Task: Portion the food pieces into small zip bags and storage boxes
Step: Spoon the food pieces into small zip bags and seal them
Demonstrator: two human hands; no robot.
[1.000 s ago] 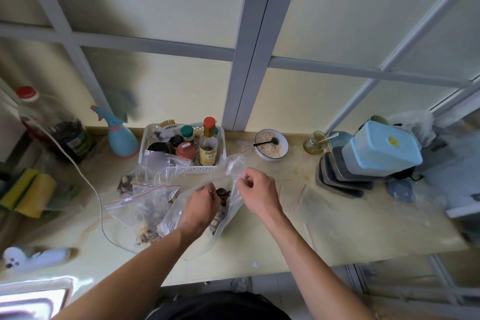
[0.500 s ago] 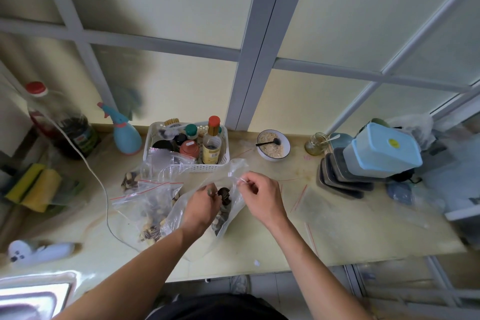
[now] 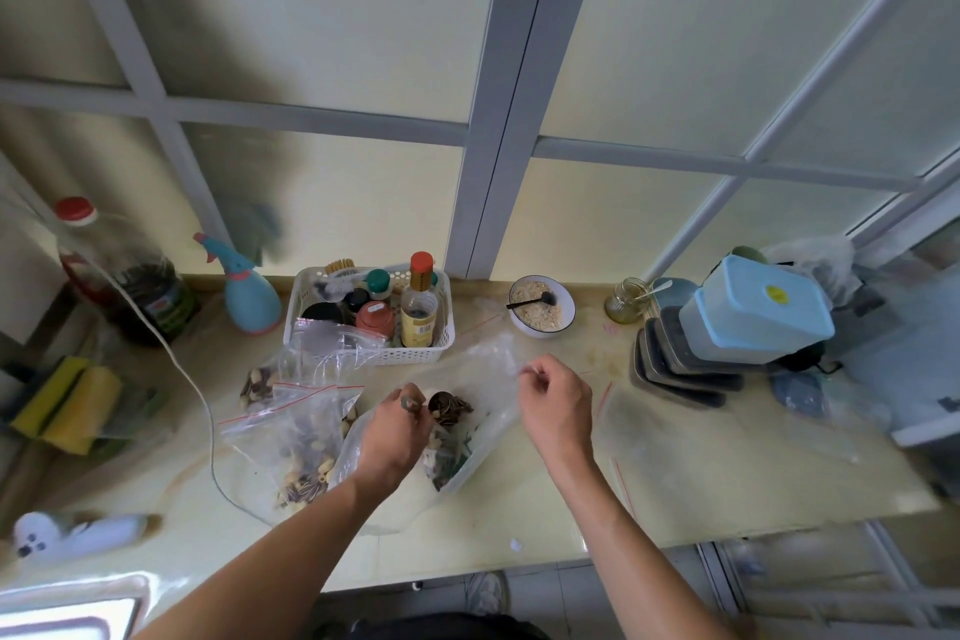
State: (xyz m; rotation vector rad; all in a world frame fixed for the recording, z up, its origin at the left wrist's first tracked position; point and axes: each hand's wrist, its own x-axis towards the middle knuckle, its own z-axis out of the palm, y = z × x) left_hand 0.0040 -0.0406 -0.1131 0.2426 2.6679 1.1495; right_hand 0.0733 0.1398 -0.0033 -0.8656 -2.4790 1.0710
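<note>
Left hand (image 3: 392, 437): curled tight round the handle of a metal spoon (image 3: 441, 403), scoop loaded with striped seeds, right inside the mouth of the big clear bag (image 3: 462, 431).
Right hand (image 3: 556, 403): thumb and forefinger pinched narrow on the bag's upper rim, lifting it so the mouth gapes; other fingers loosely folded.
Big clear bag: lying mid-counter, toward the front edge, with mixed food pieces (image 3: 447, 452) pooled in its lower end, seeds and pale chunks together.
Zip bags (image 3: 296, 426): red-striped, piled just left of the big bag and touching it; some hold the same mix, and one more lies against the white basket (image 3: 410, 353).
White basket: at the back edge of the countertop (image 3: 701, 483), left of centre, packed with bottles and jars; a tall red-capped bottle (image 3: 420, 307) stands in its right end.
Bowl (image 3: 542, 307): back edge, right of the basket, holding oat-like flakes with a dark spoon resting in it.
Glass jar (image 3: 626, 301): just right of the bowl, a pale spoon in it.
Storage boxes (image 3: 753, 317): blue-lidded box tilted atop a stack of dark trays (image 3: 675, 369), right end of the counter.
Flat empty bags (image 3: 675, 426): spread on the counter right of the hands.
Spray bottle (image 3: 249, 291): blue, back edge, left of the basket.
Large bottle (image 3: 119, 276): red cap, far left corner, a white cord (image 3: 208, 411) trailing past it.
</note>
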